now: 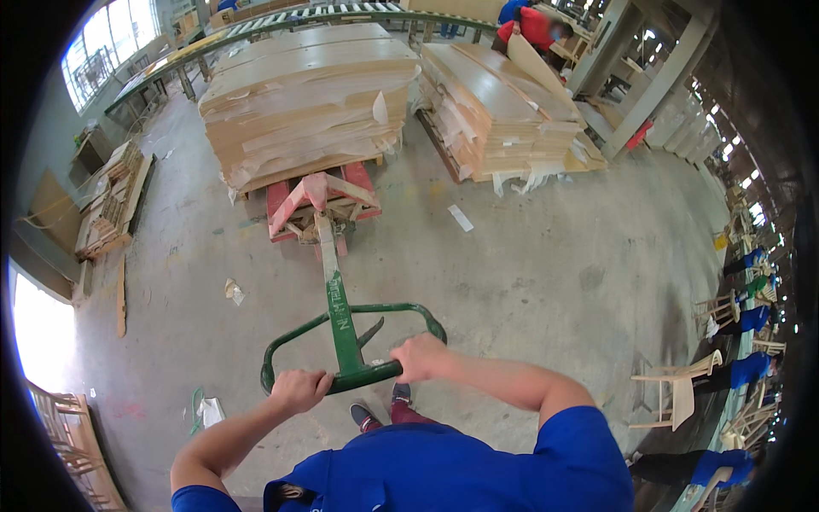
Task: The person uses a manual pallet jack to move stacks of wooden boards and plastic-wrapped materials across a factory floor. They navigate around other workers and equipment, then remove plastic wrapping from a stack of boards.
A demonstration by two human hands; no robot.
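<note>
Standing ahead, left of centre: board stack (303, 111) | just right of it: second stack (503, 102) | at first's near end: red pallet truck (317, 189) | toward person: its green handle (344, 341) | left hand (300, 391) wrapped round handle's near-left part | right hand (420, 357) clasping near-right

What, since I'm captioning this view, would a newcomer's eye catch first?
The green pallet-jack handle at lower centre, gripped by the left hand and right hand. Then the red base before a tall board stack, upper centre-left. A second stack stands to its right, a person in red behind it.
</note>
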